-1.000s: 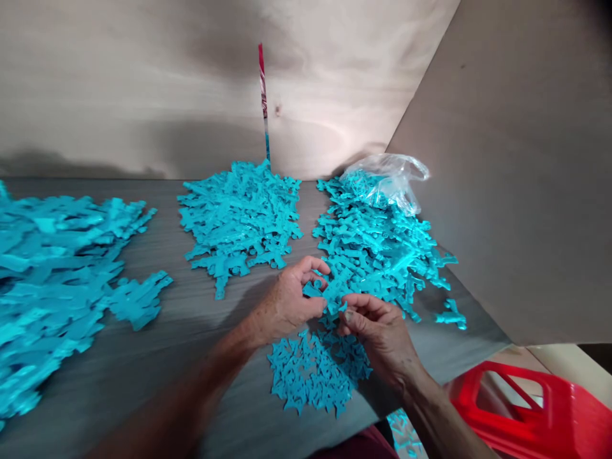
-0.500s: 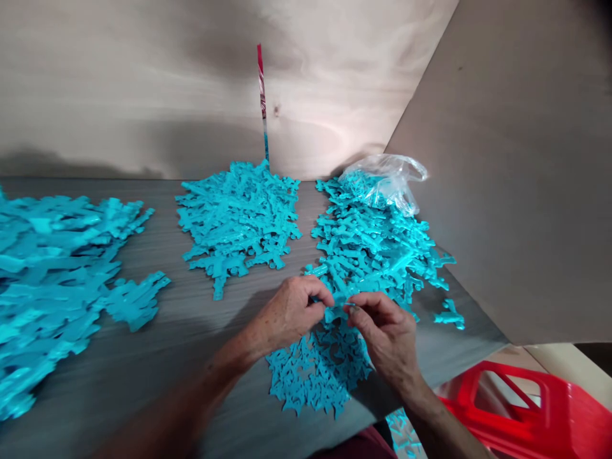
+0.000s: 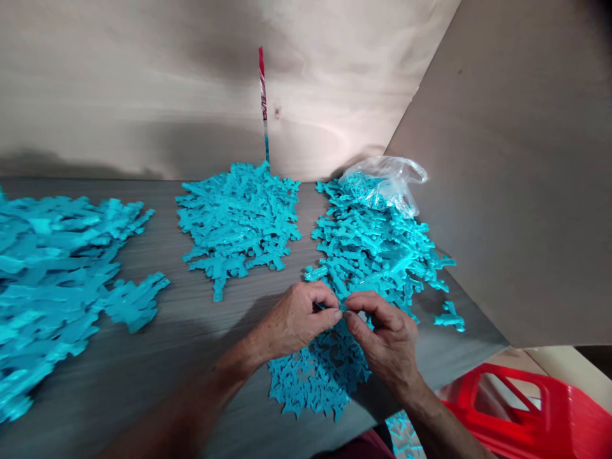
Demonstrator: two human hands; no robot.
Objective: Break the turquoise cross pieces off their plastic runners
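Just below and right of frame centre, a small turquoise piece (image 3: 342, 305) sits pinched between the closed fingertips of the left hand (image 3: 303, 319) and right hand (image 3: 389, 328), about equally near; the fingers hide its long axis. Pointed, matt scraps (image 3: 313, 386) lie below, a glossy, jagged heap (image 3: 368, 245) above, topped with crumpled clear plastic (image 3: 389, 178), all on a grey, streaky table (image 3: 191, 338).
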